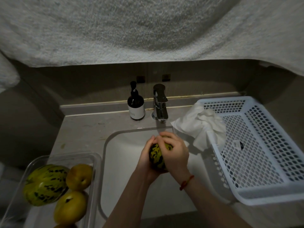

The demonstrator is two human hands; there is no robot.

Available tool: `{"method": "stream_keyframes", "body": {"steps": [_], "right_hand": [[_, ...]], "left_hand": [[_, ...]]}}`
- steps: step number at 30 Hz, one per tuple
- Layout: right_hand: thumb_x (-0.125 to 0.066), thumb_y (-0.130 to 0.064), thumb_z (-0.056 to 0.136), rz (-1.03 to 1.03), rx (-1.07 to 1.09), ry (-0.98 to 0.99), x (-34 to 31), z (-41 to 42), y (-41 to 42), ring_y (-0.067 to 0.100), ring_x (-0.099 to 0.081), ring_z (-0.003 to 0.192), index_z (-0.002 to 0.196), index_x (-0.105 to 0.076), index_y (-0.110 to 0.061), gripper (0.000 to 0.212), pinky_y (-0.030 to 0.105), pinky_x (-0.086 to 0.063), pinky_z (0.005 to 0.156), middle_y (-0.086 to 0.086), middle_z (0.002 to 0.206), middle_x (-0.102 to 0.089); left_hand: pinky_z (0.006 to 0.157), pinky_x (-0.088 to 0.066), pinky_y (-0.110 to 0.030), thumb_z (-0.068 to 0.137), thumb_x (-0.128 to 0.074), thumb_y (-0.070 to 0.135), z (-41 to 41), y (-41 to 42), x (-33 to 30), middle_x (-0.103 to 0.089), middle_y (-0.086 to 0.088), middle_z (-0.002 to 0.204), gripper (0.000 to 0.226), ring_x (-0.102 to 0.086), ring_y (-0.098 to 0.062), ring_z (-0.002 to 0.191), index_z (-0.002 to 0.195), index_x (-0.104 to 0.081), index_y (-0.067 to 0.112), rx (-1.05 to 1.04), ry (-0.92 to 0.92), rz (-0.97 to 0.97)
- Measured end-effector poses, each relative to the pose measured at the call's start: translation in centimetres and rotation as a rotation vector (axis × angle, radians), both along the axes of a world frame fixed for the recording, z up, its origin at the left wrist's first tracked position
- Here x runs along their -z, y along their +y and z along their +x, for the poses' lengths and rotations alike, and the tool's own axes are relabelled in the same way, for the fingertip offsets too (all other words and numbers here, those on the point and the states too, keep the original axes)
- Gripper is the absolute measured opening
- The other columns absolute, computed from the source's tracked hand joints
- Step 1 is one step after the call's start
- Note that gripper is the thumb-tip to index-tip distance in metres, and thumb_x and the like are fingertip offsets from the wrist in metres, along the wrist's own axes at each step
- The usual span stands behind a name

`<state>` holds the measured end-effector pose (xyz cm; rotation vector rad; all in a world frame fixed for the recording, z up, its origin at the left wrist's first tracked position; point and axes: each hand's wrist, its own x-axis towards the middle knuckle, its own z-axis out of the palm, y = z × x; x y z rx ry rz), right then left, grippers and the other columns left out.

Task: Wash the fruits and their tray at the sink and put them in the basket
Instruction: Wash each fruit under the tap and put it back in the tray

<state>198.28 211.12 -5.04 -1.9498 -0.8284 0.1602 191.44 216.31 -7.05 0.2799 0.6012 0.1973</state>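
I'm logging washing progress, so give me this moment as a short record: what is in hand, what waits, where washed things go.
in hand: striped melon, held by left hand and right hand over the sink
tap: faucet behind the hands; flow hard to tell
waiting: clear tray left of the sink, holding one striped melon and yellow fruits
destination: white basket at right, no fruit inside; white cloth over its corner

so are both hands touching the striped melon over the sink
Touching. The head view shows the left hand cupping the striped melon from the side and below, while the right hand wraps over its top.
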Motion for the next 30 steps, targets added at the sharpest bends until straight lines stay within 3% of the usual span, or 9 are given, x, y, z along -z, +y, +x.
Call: {"method": "stream_keyframes", "body": {"steps": [4, 9, 13, 15, 18, 21, 23, 27, 30], "right_hand": [[-0.06, -0.013, 0.088, 0.23, -0.02, 0.36, -0.1, -0.4, -0.5, -0.002, -0.062, 0.094, 0.068, -0.07, -0.041, 0.036, 0.017, -0.046, 0.084, -0.015, 0.092, -0.07], [-0.056, -0.012, 0.092, 0.281, -0.067, 0.671, 0.5, 0.6, -0.8, 0.011, -0.062, 0.105, 0.11, -0.063, -0.031, 0.027, 0.021, -0.052, 0.087, 0.0, 0.11, -0.067], [-0.055, -0.029, 0.089, 0.197, 0.37, 0.985, 0.2, 0.4, 0.6, 0.029, -0.064, 0.094, 0.073, -0.066, -0.02, 0.021, 0.047, -0.052, 0.089, 0.004, 0.087, -0.066], [-0.055, -0.031, 0.089, 0.215, 0.358, 0.925, 0.2, 0.1, 0.9, 0.025, -0.063, 0.095, 0.08, -0.066, -0.023, 0.016, 0.041, -0.053, 0.088, -0.001, 0.089, -0.065], [-0.06, -0.026, 0.089, 0.261, 0.186, 0.543, 0.6, -0.6, 0.1, 0.006, -0.059, 0.099, 0.099, -0.064, -0.032, 0.012, 0.01, -0.048, 0.079, -0.005, 0.106, -0.064], [-0.055, -0.027, 0.085, 0.226, 0.014, 0.052, 1.4, -0.2, -0.5, 0.005, -0.057, 0.103, 0.104, -0.069, -0.018, 0.025, 0.013, -0.043, 0.089, 0.002, 0.114, -0.063], [-0.048, -0.027, 0.087, 0.213, -0.088, -0.082, 2.0, 0.6, -0.3, 0.011, -0.058, 0.104, 0.1, -0.071, -0.012, 0.031, 0.022, -0.043, 0.094, 0.001, 0.109, -0.065], [-0.049, -0.023, 0.093, 0.15, 0.17, 0.541, 2.4, 1.2, 0.6, 0.021, -0.059, 0.105, 0.1, -0.069, -0.019, 0.022, 0.032, -0.047, 0.094, -0.002, 0.101, -0.064], [-0.047, -0.025, 0.095, 0.006, 0.269, 0.689, 2.6, 1.2, 0.7, 0.022, -0.057, 0.101, 0.097, -0.067, -0.025, 0.02, 0.031, -0.045, 0.092, 0.0, 0.101, -0.063]], "left_hand": [[0.071, -0.057, -0.042, 0.075, -0.056, 0.05, -0.1, 0.1, 0.5, -0.071, -0.019, 0.098, 0.053, -0.071, -0.032, 0.085, 0.099, -0.074, 0.006, -0.058, -0.01, -0.032], [0.08, -0.054, -0.042, 0.078, -0.049, 0.052, 0.1, -0.1, 0.7, -0.066, -0.02, 0.115, 0.062, -0.068, -0.034, 0.094, 0.117, -0.065, 0.006, -0.109, -0.033, -0.065], [0.072, -0.055, -0.035, 0.089, -0.042, 0.049, 0.7, 0.3, 0.5, -0.07, -0.018, 0.106, 0.056, -0.07, -0.028, 0.091, 0.103, -0.071, 0.003, -0.136, 0.097, 0.138], [0.069, -0.055, -0.032, 0.092, -0.046, 0.041, 0.9, 0.9, 0.4, -0.071, -0.015, 0.106, 0.041, -0.07, -0.024, 0.091, 0.104, -0.069, 0.009, -0.187, 0.209, 0.324], [0.067, -0.056, -0.032, 0.092, -0.052, 0.037, 1.0, 1.9, 0.0, -0.069, -0.014, 0.108, 0.028, -0.07, -0.026, 0.092, 0.104, -0.069, 0.019, -0.168, 0.308, 0.53], [0.078, -0.055, -0.04, 0.087, -0.046, 0.06, 0.6, 1.9, -0.4, -0.069, -0.015, 0.111, 0.054, -0.069, -0.029, 0.096, 0.108, -0.072, 0.018, 0.012, 0.22, 0.273], [0.079, -0.053, -0.039, 0.08, -0.047, 0.065, 0.3, 1.5, -0.2, -0.071, -0.013, 0.106, 0.06, -0.07, -0.028, 0.091, 0.101, -0.076, 0.016, 0.078, 0.156, 0.078], [0.083, -0.05, -0.04, 0.081, -0.048, 0.06, 0.6, 0.6, 0.7, -0.07, -0.014, 0.109, 0.058, -0.062, -0.028, 0.104, 0.108, -0.07, 0.013, 0.066, 0.196, 0.053], [0.072, -0.055, -0.037, 0.087, -0.045, 0.055, 0.9, 0.6, 1.0, -0.072, -0.015, 0.101, 0.053, -0.069, -0.027, 0.089, 0.102, -0.071, 0.012, 0.079, 0.22, 0.081]]}}
